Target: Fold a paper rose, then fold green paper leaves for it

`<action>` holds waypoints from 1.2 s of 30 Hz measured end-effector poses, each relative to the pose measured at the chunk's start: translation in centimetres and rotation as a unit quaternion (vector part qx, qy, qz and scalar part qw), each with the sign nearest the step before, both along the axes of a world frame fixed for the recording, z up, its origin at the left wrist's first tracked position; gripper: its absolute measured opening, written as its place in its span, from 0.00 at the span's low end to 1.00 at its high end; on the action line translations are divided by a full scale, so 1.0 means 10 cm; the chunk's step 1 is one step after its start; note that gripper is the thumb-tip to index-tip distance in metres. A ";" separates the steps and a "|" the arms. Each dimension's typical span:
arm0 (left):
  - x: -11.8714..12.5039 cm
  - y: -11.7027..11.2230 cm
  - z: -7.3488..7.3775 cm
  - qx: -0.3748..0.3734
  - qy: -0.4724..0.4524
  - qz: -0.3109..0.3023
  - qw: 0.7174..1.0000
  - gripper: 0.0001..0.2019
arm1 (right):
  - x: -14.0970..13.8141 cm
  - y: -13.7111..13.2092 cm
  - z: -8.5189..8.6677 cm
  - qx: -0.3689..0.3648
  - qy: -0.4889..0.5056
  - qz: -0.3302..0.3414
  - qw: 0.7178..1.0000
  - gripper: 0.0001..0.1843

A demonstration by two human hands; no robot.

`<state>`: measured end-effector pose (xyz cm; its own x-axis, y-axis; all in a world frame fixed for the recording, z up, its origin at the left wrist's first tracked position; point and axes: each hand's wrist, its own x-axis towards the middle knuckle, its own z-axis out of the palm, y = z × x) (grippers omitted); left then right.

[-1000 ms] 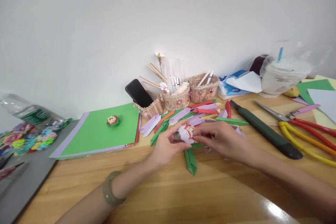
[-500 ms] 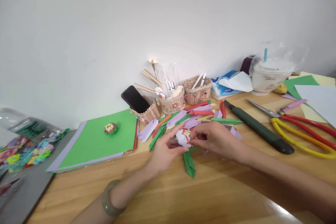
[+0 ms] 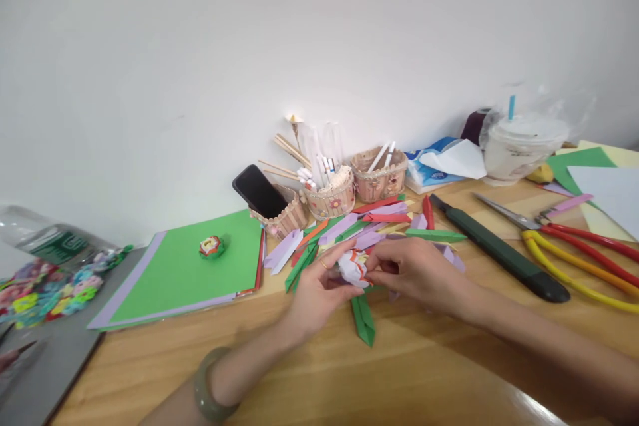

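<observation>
Holding, head view: left hand and right hand are together pinching a small white-and-orange folded paper piece just above the wooden table.
Left grip: thumb and fingers are closing on the piece's left side; a green bangle is sitting on the wrist.
Right grip: fingertips are clamping the piece's right side, palm facing down.
Piece location: it is sitting between the two hands, at the near edge of the pile of folded paper strips, with one green folded strip lying on the table just below it.
Change: against the pictures from a second and half a second ago, both hands are staying on the piece at the same spot; only the fingertips are shifting slightly, and the camera is drifting a little.
Meaning: by my judgement, the piece is being worked in hand without release; nothing is being set down or taken up.
Surroundings: a utility knife and scissors are lying well apart to the right; a phone is leaning in a stick basket behind the pile; a small paper flower is resting on the green sheet to the left.
</observation>
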<state>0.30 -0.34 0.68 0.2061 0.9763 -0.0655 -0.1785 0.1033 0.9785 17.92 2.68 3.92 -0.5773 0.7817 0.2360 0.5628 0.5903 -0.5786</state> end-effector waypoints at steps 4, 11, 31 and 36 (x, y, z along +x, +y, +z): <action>-0.02 0.02 -0.01 0.010 -0.009 -0.012 1.000 0.32 | -0.01 0.00 0.00 -0.004 0.025 0.028 0.999 0.07; -0.07 0.08 -0.08 0.052 -0.075 -0.002 0.996 0.29 | 0.00 -0.08 -0.05 0.216 0.102 -0.005 0.971 0.09; -0.10 0.03 0.02 -0.068 -0.216 -0.100 0.969 0.28 | 0.02 -0.06 0.03 0.152 0.155 0.036 0.975 0.08; -0.10 0.05 0.05 -0.081 -0.256 -0.099 0.958 0.19 | 0.02 -0.06 0.02 0.167 0.166 0.031 0.971 0.08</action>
